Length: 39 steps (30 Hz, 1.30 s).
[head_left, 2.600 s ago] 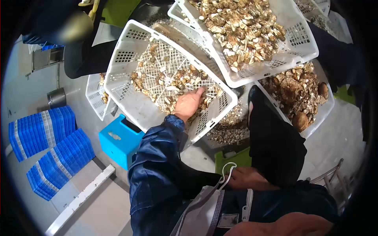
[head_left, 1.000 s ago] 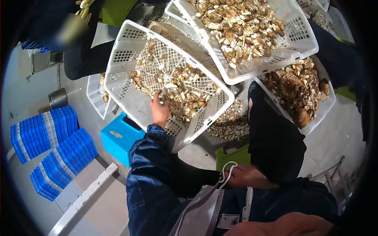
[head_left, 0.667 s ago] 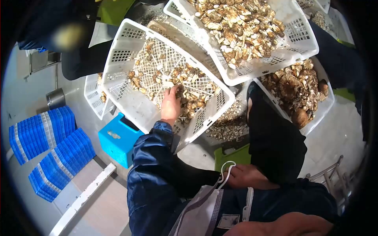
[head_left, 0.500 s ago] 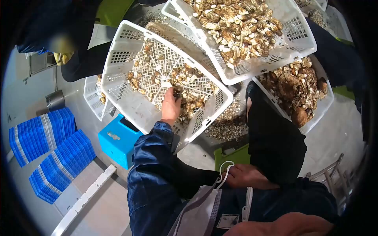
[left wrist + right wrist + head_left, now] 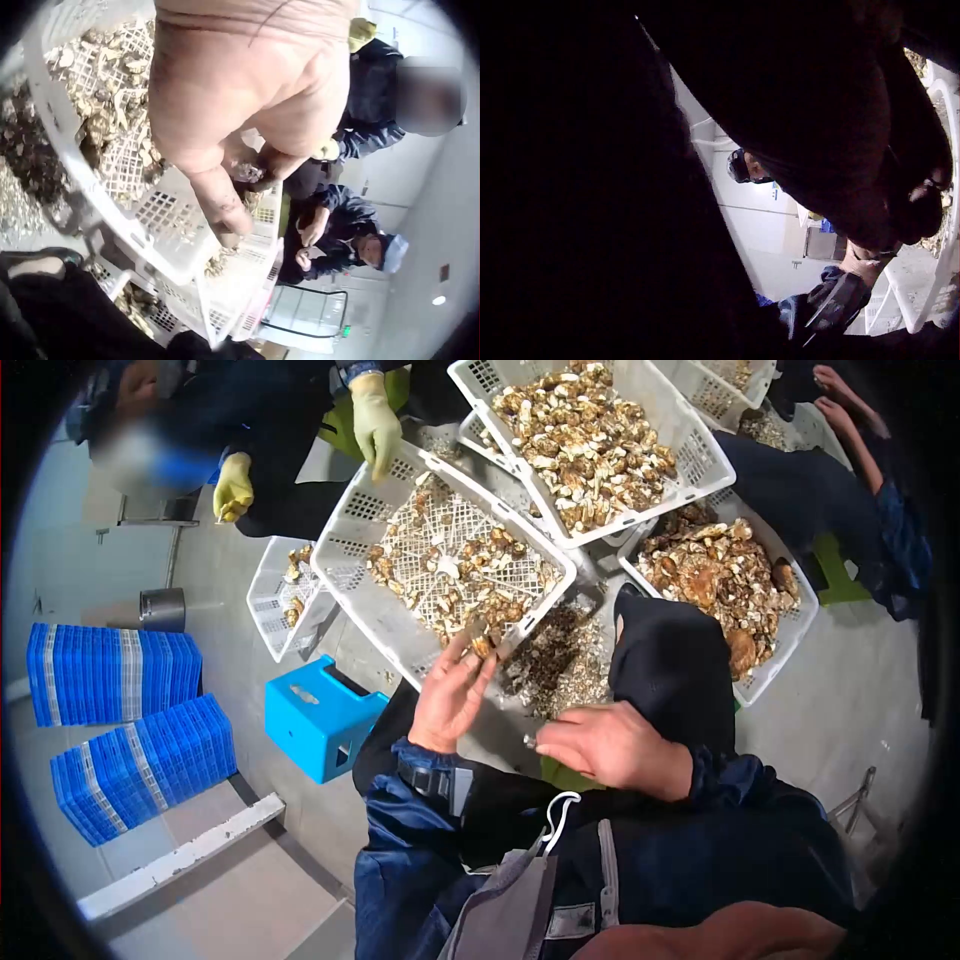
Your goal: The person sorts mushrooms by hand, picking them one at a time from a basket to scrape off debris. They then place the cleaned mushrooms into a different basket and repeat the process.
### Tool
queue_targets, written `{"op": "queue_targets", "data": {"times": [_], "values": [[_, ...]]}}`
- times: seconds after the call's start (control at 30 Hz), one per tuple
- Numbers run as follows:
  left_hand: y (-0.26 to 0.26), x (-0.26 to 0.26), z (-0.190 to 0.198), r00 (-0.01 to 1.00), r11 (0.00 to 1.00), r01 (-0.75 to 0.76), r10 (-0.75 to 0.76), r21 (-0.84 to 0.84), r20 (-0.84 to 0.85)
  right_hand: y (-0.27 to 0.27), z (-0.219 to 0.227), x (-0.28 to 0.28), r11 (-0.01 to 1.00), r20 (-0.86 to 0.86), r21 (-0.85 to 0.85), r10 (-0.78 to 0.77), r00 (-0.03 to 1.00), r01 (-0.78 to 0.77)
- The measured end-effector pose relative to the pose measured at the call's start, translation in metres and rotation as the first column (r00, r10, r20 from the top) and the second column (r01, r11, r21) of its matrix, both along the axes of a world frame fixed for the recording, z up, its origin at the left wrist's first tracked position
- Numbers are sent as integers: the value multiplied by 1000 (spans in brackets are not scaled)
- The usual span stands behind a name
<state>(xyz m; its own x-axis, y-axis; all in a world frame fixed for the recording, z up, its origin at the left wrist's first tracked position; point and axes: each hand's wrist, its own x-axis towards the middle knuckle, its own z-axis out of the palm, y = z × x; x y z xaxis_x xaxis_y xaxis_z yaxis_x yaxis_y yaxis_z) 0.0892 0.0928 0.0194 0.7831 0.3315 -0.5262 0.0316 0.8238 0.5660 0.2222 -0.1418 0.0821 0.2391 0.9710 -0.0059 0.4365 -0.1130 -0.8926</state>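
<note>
Small mushroom piece (image 5: 484, 647) sits pinched in my L hand's (image 5: 452, 695) fingertips, just off the near rim of the tilted white crate (image 5: 385, 622), approx. center frame. R hand (image 5: 600, 745) at 4 o'clock from it, fingers curled; can't tell if it holds anything. Scrap pile (image 5: 560, 665) btwn crate and my knee; blue stool (image 5: 318, 717) at 8 o'clock.

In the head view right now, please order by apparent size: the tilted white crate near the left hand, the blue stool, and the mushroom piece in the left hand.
1. Tilted white crate, clearly largest.
2. Blue stool, much smaller than the crate.
3. Mushroom piece pinched by the left hand, by far the smallest.
Differences in nearness to the camera are too slight to change this order.
</note>
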Motion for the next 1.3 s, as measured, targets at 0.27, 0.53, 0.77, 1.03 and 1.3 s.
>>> {"op": "queue_targets", "data": {"times": [0.27, 0.53, 0.77, 1.03, 1.3], "values": [[-79, -82, 16, 995, 955, -42, 65, 293, -70, 3, -8, -25, 995, 9, 63, -82, 997, 82], [-101, -105, 5, 1000, 929, -18, 26, 369, -17, 11, -28, -54, 968, 20, 234, -100, 995, 92], [-101, -107, 11, 991, 873, 30, 38, 487, -129, 11, -27, -56, 976, -8, 202, -82, 997, 82], [-103, -100, 13, 981, 813, 74, 45, 577, -188, 10, -34, -53, 983, -48, 123, -128, 991, 133], [-103, -94, 10, 967, 456, 189, 66, 870, -245, 8, -26, -46, 986, -162, -87, -155, 975, 142]]}}
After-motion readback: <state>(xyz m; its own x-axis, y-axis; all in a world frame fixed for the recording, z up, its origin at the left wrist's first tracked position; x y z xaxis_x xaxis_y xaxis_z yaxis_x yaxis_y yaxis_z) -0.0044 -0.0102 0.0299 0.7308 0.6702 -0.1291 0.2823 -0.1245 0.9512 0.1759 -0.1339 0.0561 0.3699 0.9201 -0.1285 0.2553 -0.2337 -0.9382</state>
